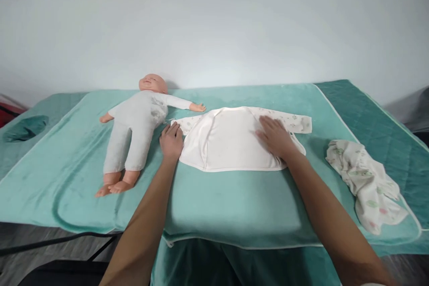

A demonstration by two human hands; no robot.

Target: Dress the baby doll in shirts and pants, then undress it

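On the green blanket (234, 205) the doll (136, 125) lies at your left, the white shirt (228, 143) spread flat in the middle beside it. Your left hand (171, 140) lies open at its left edge, your right hand (275, 136) flat on its right side; press outward evenly, I'd judge

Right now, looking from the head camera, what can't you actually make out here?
Head view: the part of the white shirt under the right hand, covered by the palm.
The shirt's underside, face down on the teal blanket.
What garment the crumpled printed cloth at right is: folds hide its shape.
The red thing at the left edge: cut off by the frame.
The dark green cloth far left: too small to identify.
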